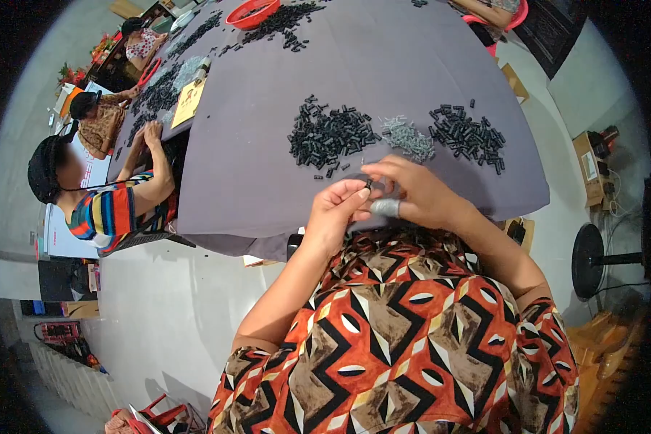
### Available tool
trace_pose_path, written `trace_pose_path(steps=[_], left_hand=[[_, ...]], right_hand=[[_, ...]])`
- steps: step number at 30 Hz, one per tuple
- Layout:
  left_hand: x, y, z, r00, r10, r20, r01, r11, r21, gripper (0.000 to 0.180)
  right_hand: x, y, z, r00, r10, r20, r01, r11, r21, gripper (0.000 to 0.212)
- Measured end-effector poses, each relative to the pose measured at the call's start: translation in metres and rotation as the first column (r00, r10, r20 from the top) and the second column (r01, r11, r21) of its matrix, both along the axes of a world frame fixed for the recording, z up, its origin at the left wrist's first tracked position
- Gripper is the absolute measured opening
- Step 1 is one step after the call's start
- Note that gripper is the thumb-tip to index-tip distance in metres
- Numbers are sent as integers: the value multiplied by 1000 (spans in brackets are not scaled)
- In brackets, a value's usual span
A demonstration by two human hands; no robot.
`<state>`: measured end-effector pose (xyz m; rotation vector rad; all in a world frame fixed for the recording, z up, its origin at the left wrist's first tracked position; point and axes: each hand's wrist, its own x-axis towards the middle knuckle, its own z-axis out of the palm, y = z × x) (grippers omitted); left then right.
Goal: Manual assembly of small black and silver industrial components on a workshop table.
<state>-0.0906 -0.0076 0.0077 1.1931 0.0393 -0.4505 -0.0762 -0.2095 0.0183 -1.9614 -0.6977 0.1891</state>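
Observation:
Over the table's near edge, my left hand (335, 208) pinches a small black cylindrical piece (369, 184) between thumb and fingertips. My right hand (423, 194) is close beside it, fingers curved and thumb apart from the index finger; I make out nothing gripped in it. Grey wrapping (385, 208) covers its thumb. A tiny pale sliver (363, 160) shows by the right index fingertip; whether it touches is unclear. Just beyond my hands lie a heap of black pieces (330, 134), a smaller heap of pale grey translucent pieces (408, 139) and another black heap (467, 136).
A grey cloth covers the table (253, 159). At its far side stands a red basin (253, 13) beside more black pieces (286, 25). A yellow printed sheet (188, 103) lies along the left edge. Several people sit leftward, the nearest in a striped shirt (108, 210). A black fan (589, 260) stands right.

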Motion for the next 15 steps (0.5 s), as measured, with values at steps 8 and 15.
trace_pose_path(steps=[8, 15], left_hand=[[-1, 1, -10, 1000, 23, -17, -24, 999, -49, 9], [-12, 2, -27, 999, -9, -44, 11, 999, 46, 9]], right_hand=[[-6, 21, -5, 836, -75, 544, 273, 917, -293, 42], [-17, 22, -15, 867, -37, 496, 231, 914, -334, 33]])
